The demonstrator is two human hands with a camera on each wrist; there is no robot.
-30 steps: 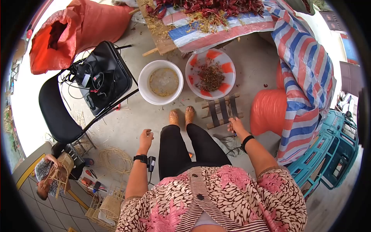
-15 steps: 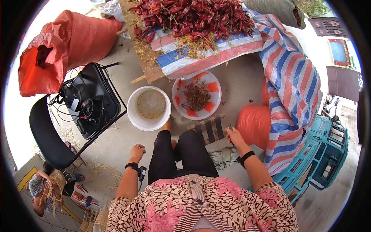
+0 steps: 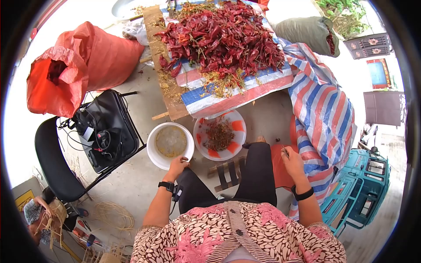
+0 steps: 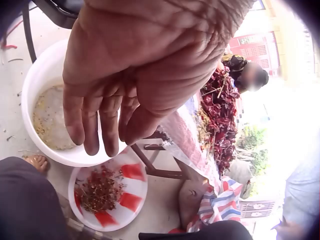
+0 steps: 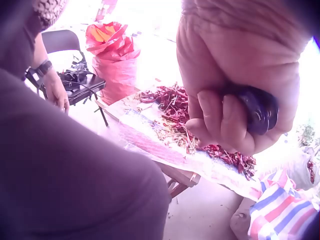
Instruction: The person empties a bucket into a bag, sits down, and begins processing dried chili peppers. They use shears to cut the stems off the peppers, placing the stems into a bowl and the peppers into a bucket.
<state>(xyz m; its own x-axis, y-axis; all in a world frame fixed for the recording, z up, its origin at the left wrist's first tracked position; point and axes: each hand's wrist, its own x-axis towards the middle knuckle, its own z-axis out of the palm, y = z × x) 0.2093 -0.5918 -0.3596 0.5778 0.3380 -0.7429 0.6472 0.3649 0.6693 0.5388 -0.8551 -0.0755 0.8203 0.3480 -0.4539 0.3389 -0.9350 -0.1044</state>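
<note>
My left hand (image 3: 177, 165) hangs beside the near rim of a white bucket (image 3: 151, 151), its fingers loose and holding nothing in the left wrist view. My right hand (image 3: 293, 161) is over a red sack (image 3: 280, 168) at the right. Its fingers curl round a dark blue handle (image 5: 261, 111); the rest of that tool is mostly hidden by the hand. Between my knees and the table stands a red-and-white basin (image 3: 237, 126) with dried stems (image 3: 219, 135) in it. Dried red chillies (image 3: 223, 37) are heaped on the table's striped sheet (image 3: 263, 90).
A low strapped stool (image 3: 232, 172) stands between my legs. At left are a black folding chair (image 3: 61, 164) bearing cables and a big red sack (image 3: 109, 57). Striped sheeting (image 3: 324, 109) drapes down at right, near a teal vehicle (image 3: 357, 188). Another person (image 3: 37, 215) sits at lower left.
My left hand has moved forward to the bucket's near rim. My knees have spread apart, and the right hand has shifted right, still gripping the tool. More of the chilli heap shows.
</note>
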